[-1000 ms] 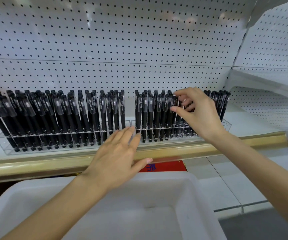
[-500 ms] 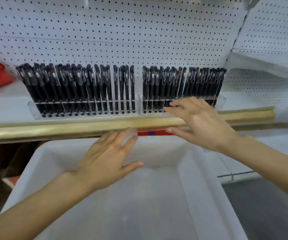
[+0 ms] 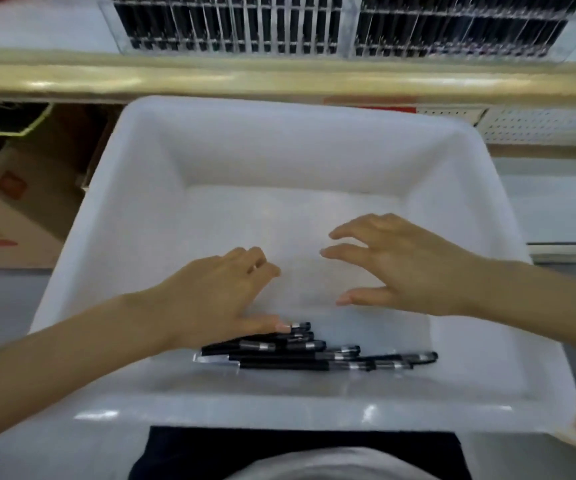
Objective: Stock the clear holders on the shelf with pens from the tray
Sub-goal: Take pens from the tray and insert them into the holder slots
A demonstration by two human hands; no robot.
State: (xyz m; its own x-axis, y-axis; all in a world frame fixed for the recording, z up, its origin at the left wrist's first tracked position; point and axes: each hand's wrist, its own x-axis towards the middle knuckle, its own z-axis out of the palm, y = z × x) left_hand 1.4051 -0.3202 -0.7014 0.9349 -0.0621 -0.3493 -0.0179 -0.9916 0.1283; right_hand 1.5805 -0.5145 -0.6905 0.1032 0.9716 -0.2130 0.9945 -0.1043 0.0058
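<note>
Pens (image 3: 314, 355) lie at the tray's (image 3: 279, 109) near wall, left hand (image 3: 224, 299) and right hand (image 3: 394, 265) spread empty above.

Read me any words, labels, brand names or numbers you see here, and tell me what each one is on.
No text can be read in this view.
Pens in the tray: any print is too blurred to read.
Pens in the clear holders: motion-blurred, no print legible.
Red strip under the shelf edge: blurred, nothing readable.
Cardboard box: an orange patch, no readable lettering.
</note>
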